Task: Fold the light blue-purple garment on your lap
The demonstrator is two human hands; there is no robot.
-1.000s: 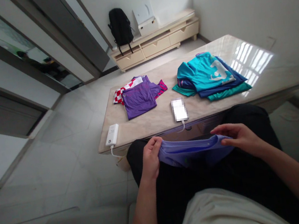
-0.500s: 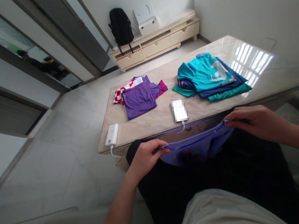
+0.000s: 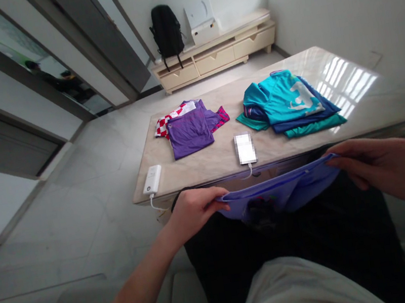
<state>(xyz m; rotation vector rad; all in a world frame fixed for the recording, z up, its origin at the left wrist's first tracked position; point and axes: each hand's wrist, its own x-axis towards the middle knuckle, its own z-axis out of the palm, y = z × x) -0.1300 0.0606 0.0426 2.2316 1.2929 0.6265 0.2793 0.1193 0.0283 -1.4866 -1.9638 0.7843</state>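
Observation:
A violet-blue garment (image 3: 289, 190) is stretched between my two hands above my lap, its top edge nearly straight. A dark patch with small red and green marks shows on its front; whether it is a shirt or shorts I cannot tell. My left hand (image 3: 196, 209) pinches one end of the edge between thumb and fingers. At the other end, higher up, my right hand (image 3: 370, 158) grips the cloth the same way. Beyond my hands, a folded purple garment (image 3: 190, 135) lies over a red-and-white checked one (image 3: 162, 127), and a turquoise shirt (image 3: 282, 95) tops another stack.
The marble-look table (image 3: 223, 161) has its near edge just past my knees. On it are a phone with a blurred screen (image 3: 245, 149) and a white power bank (image 3: 152, 179), both cabled. A black backpack (image 3: 166, 31) stands on a low cabinet (image 3: 215, 61).
My right hand has moved right, away from my left hand, and the garment's edge is stretched wider and tauter. My left hand keeps its hold.

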